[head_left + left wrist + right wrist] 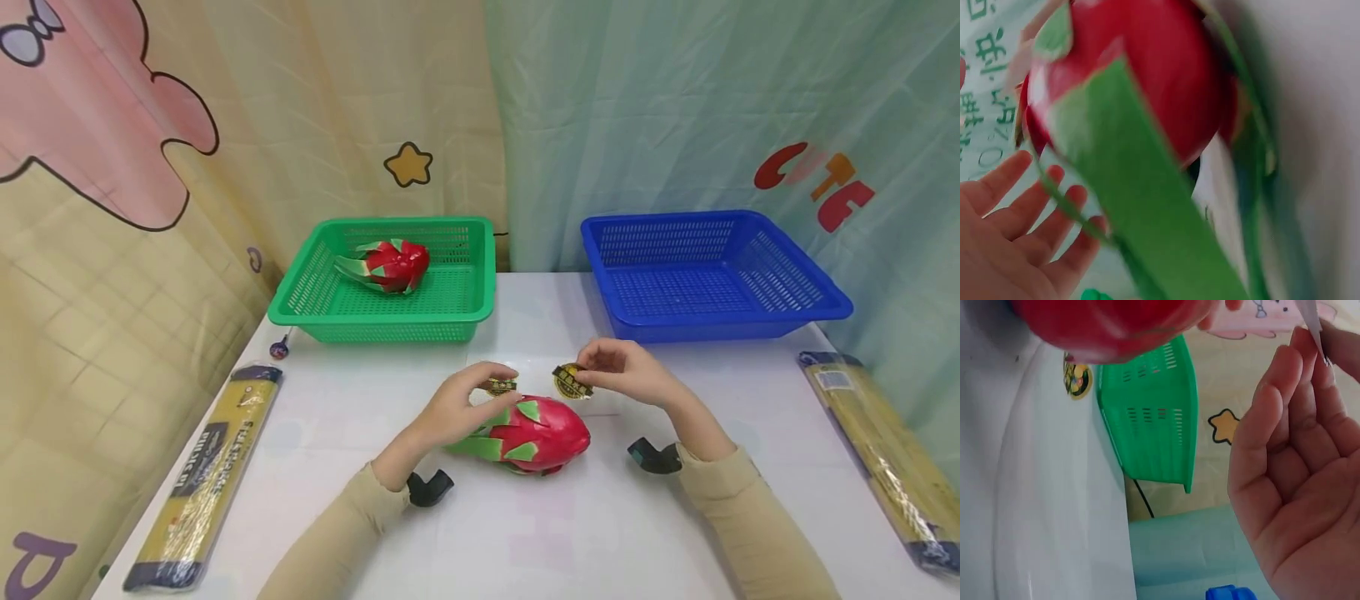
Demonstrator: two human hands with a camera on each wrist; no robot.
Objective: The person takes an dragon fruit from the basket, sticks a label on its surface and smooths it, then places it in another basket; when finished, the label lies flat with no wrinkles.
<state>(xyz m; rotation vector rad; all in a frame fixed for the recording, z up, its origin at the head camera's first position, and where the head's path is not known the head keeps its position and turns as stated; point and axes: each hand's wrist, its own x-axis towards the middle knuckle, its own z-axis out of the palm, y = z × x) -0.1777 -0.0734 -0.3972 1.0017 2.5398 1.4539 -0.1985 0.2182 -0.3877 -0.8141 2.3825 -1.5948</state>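
Your right hand (636,375) pinches a round gold-and-black sticker (567,383) by its edge, thumb against fingertips, just beyond the fruit's far side; your left hand (448,408) has its fingers loosely spread beside the fruit and is not closed round anything, though whether they touch the rind you cannot tell for sure; the dragon fruit (551,435) lies on the white table (592,533) between your forearms, its round red end to your right and its green leaves to your left; a second sticker (501,386) shows near your left fingertips; the sticker you hold is likely feather-light, thin and quick to curl or crease, perhaps tacky behind, so keep to its rim; the fruit looks glossy and rounded, so expect it to be smooth and apt to roll; steady it with a broad palm on the red body, since the leaves look bendy and offer poor purchase.
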